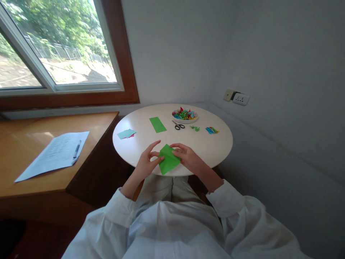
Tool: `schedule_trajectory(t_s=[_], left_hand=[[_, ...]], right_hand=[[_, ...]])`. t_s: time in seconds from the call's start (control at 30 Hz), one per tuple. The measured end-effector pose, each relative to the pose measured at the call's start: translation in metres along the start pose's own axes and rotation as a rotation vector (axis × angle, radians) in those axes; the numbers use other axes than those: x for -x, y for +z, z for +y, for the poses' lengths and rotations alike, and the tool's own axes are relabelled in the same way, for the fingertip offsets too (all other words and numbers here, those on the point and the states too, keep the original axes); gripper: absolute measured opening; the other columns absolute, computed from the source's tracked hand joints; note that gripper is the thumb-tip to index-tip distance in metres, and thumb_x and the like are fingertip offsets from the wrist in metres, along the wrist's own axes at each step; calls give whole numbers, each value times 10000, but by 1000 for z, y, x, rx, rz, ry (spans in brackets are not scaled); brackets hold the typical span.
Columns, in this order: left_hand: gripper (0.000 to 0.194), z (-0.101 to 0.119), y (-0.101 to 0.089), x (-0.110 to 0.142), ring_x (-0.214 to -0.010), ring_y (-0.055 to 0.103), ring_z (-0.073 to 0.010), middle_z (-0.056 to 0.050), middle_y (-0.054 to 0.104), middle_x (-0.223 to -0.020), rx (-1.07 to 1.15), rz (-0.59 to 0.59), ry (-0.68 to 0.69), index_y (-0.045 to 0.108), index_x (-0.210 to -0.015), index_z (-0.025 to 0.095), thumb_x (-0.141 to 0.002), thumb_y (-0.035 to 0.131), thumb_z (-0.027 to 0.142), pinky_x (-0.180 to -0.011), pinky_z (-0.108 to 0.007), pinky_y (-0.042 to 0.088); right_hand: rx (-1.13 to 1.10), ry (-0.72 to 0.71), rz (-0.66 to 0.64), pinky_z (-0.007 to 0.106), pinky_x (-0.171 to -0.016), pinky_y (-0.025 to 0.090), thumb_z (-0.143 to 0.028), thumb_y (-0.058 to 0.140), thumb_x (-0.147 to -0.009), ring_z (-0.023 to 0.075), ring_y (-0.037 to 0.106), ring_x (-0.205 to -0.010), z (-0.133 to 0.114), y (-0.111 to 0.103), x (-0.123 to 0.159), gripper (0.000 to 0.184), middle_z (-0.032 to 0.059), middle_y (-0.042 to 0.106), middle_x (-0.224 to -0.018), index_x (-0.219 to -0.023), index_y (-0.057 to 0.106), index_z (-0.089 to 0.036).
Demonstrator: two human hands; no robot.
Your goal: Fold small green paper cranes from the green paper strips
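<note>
A creased green sheet of origami paper (169,162) is held up between my hands at the near edge of the round white table (140,153). My left hand (148,158) pinches its left corner between thumb and a finger, with the index finger raised away. On the right side, my right hand (188,156) grips the other edge, thumb in front and fingers behind. Beyond them lie a flat green paper rectangle (157,124), black-handled scissors (179,126) and small folded green paper pieces (195,128).
A white oval dish (185,121) of colourful folded paper stands at the back. Light blue and pink paper (126,134) lies left, coloured strips (212,130) right. A wooden desk (61,124) with a written sheet (56,153) and pen (77,149) adjoins. Walls stand behind and right.
</note>
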State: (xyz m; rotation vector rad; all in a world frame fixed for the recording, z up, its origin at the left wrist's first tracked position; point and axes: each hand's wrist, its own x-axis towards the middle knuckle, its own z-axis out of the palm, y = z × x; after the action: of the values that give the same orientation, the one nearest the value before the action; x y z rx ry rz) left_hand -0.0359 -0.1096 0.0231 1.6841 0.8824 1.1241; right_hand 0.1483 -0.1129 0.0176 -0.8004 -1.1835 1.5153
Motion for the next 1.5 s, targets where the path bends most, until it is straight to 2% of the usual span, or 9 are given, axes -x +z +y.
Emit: schedule_trajectory(t_s=[0.13,0.27,0.33,0.57,0.67,0.87,1.1,1.33,1.5], left_hand=[[580,-3,-4,-6,-531,522,-94,49,551,-557,-4,35,-134,453,-1232,136,-703,634,291,-550,-209,424],[478,-10,-6,-20,-465,482,-95,59,514,-514,-245,-4,-222,493,-1172,118,-721,581,250,-482,-202,379],[412,-13,-5,-27,-501,513,-108,34,549,-557,-564,-16,-190,509,-1160,132,-756,526,210,-513,-215,403],[334,-19,2,-41,-777,605,-213,-60,667,-797,-867,-71,-138,602,-1058,193,-731,551,151,-788,-371,399],[311,-21,5,-39,-871,596,-255,-90,663,-859,-966,-92,-122,597,-1066,177,-766,516,180,-862,-439,343],[364,-21,9,-35,-1003,510,-309,-160,565,-1038,-1085,-120,-37,564,-1144,163,-798,449,180,-864,-469,335],[378,-27,11,-34,-882,519,-212,-118,558,-905,-1091,-287,97,603,-1046,126,-776,353,41,-824,-313,416],[412,-29,15,-30,-792,508,-182,-99,546,-896,-1109,-359,131,582,-1035,123,-701,382,-9,-785,-289,438],[370,-28,20,-28,-796,507,-191,-119,539,-889,-1133,-372,124,572,-1010,97,-719,367,-6,-780,-300,438]], right_hand=[[211,-107,187,277,-715,446,-302,654,-653,148,575,-773,5,-8,-9,251,20,644,-832,-878,611,-199],[579,-257,344,303,-786,437,-253,575,-667,170,567,-838,12,-21,-17,176,48,633,-877,-822,598,-172],[746,-274,392,296,-733,446,-242,535,-697,162,562,-754,16,-26,-19,205,39,618,-809,-875,599,-163],[1194,-181,391,265,-703,437,-133,481,-747,150,574,-723,20,-25,-18,291,29,629,-805,-1022,564,-178],[1228,-158,378,276,-716,436,-112,473,-756,165,587,-750,21,-24,-18,282,52,646,-836,-1015,569,-169],[1272,-140,369,289,-777,428,-87,455,-767,182,602,-846,22,-25,-20,291,85,663,-926,-1021,568,-169],[1301,-137,349,284,-841,414,-55,455,-756,171,593,-916,22,-25,-21,302,90,654,-1003,-1016,565,-162],[1325,-85,322,281,-836,414,-78,494,-742,184,593,-947,23,-31,-32,332,95,648,-1064,-1055,561,-162],[1345,-29,314,279,-741,414,-164,525,-769,195,608,-850,21,-36,-48,231,94,674,-949,-979,620,-165]])
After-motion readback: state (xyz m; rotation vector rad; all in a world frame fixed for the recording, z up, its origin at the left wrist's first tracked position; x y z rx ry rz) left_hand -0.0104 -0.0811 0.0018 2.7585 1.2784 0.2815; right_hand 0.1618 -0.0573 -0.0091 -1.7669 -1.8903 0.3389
